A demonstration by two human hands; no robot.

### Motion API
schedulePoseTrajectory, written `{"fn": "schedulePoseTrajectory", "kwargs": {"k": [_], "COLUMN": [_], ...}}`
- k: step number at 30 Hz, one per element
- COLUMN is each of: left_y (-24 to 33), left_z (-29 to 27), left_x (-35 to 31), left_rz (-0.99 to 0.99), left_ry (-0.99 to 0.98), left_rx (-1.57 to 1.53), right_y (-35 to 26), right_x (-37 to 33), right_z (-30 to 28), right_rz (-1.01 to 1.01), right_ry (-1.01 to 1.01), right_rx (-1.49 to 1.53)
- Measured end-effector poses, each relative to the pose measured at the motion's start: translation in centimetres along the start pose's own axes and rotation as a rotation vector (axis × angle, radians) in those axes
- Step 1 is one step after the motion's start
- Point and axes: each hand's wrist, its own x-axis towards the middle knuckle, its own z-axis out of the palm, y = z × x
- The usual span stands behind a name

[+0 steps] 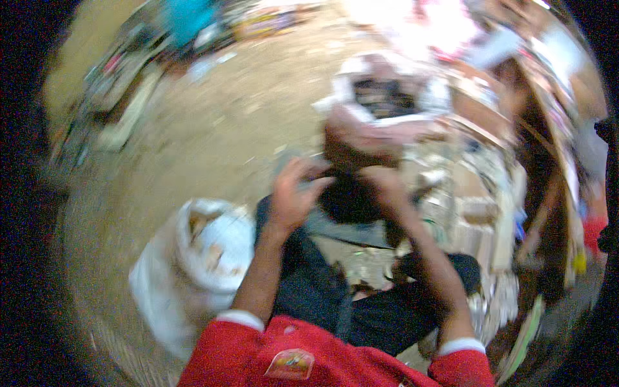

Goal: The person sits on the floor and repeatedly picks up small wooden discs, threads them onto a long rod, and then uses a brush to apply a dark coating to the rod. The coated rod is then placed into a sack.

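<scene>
Motion blurs the whole scene. My left hand is raised in front of me, its thumb and fingers curled toward each other; anything between them is too small or smeared to name. Facing it, my right hand bends inward with its fingers smeared and partly hidden. A dark, black shape lies between and below the hands; its kind cannot be made out. Just beyond them stands an open sack, reddish-brown with a white rolled rim, holding dark pieces.
A white sack with an open top stands by my left leg. On the right, cardboard and pale scraps are heaped beside a brown board-like edge. Clutter lines the far left of the tan ground. My dark-trousered legs are bent below.
</scene>
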Motion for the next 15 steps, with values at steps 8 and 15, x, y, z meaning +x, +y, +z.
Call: {"fn": "schedulePoseTrajectory", "kwargs": {"k": [8, 15], "left_y": [-24.0, -27.4], "left_z": [-16.9, -14.8], "left_x": [-15.2, -32.9], "left_rz": [-0.709, -1.005], "left_ry": [0.03, -0.746], "left_rx": [0.638, 1.006], "right_y": [6.5, 8.6], "right_x": [-1.9, -2.0], "right_z": [-10.9, -16.2], "right_rz": [0.277, 0.35], "right_ry": [0.318, 0.628], "right_rx": [-0.16, -0.351]}}
